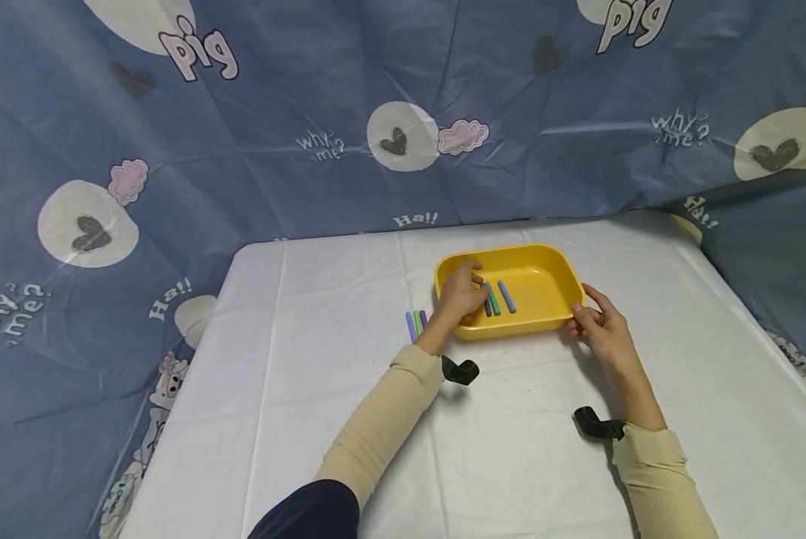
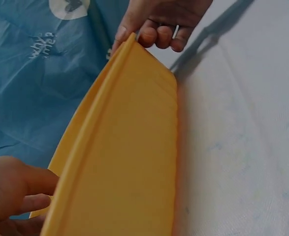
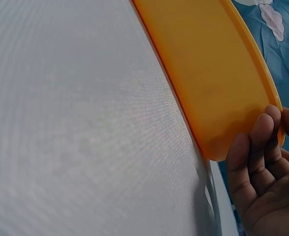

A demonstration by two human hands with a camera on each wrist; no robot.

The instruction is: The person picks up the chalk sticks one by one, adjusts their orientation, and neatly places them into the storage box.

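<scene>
A yellow tray (image 1: 537, 323) lies on the white table. Inside it are thin crayon-like sticks: a dark blue stick (image 1: 488, 307), a green stick (image 1: 494, 301) and a blue stick (image 1: 507, 296). My left hand (image 1: 462, 293) reaches over the tray's left side, fingers bent down close beside the dark blue stick; I cannot tell whether they grip it. In the left wrist view the tray wall (image 2: 129, 142) hides part of that hand's fingers (image 2: 38, 182). At the front right corner, my right hand (image 1: 605, 333) pinches the tray, thumb at the rim and fingers against the outer wall.
Left of the tray, a lavender stick (image 1: 411, 326), a light green stick (image 1: 417, 323) and a purple stick (image 1: 423, 318) lie side by side on the tablecloth (image 1: 328, 299), next to my left wrist. A blue patterned curtain (image 1: 275, 180) hangs behind the table.
</scene>
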